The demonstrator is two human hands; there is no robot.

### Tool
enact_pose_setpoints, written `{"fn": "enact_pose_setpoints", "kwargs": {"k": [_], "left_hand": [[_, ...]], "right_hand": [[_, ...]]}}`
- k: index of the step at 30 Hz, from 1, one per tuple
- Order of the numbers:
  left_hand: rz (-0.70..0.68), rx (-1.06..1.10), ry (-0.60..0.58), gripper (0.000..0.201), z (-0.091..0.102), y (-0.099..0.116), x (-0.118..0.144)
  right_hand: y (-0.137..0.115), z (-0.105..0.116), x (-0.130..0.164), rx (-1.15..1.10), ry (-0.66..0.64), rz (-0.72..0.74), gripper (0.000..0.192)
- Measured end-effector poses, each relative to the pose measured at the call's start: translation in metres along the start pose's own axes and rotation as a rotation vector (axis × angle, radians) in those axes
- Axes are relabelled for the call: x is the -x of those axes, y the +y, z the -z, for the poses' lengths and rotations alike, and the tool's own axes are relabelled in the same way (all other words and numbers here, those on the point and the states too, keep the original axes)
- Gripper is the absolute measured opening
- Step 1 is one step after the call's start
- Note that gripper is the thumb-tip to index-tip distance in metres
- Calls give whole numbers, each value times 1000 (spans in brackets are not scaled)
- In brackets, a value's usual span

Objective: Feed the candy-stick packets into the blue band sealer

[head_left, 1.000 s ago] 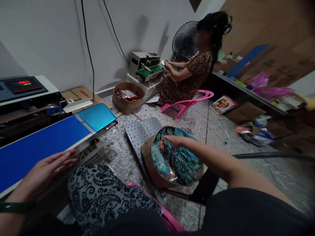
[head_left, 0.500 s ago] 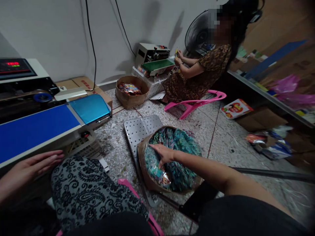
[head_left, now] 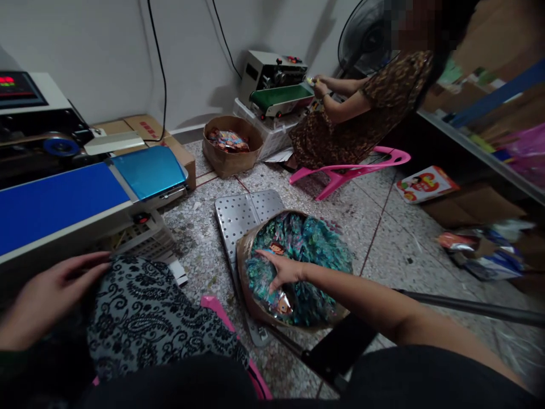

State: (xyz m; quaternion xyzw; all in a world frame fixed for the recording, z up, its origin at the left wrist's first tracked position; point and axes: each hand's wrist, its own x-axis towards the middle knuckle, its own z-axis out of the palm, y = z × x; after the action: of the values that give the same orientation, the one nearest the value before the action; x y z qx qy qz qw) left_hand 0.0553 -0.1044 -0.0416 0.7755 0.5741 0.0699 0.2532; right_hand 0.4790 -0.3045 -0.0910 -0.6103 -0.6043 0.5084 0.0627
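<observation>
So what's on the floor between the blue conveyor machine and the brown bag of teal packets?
In the head view, a perforated grey metal plate lies on the speckled floor, partly under the bag; otherwise only small scraps.

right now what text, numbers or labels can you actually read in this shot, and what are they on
No text can be read in full.
Red and green display on the sealing machine: lit digits, too blurred.
Red print on the cardboard box: too small.
Print on the red and white box: blurred.
Packets in the bag under the right hand: pictures only.
</observation>
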Motion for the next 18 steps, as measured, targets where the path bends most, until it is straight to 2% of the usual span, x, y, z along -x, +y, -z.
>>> {"fn": "enact_pose_setpoints", "kwargs": {"k": [3,5,7,10,12,15,18], "left_hand": [[-366,1,-141,41,-32,41,23],[-497,7,-301,40,-62,76,38],[-567,1,-374,46,-95,112,49],[-587,-16,-415,70,-138,156,59],[-577,9,-440,73,-158,173,62],[-524,95,-488,61,-176,183,65],[-470,256,-524,48,-184,183,66]], "right_hand": [[6,1,-5,42,-34,-17,116],[9,1,-8,85,-79,12,110],[9,1,-10,127,-101,63,105],[7,-2,-8,182,-74,90,102],[3,-4,-6,197,-49,83,100],[-1,-6,-4,199,-59,140,102],[-4,-9,-6,230,-103,231,95]]}}
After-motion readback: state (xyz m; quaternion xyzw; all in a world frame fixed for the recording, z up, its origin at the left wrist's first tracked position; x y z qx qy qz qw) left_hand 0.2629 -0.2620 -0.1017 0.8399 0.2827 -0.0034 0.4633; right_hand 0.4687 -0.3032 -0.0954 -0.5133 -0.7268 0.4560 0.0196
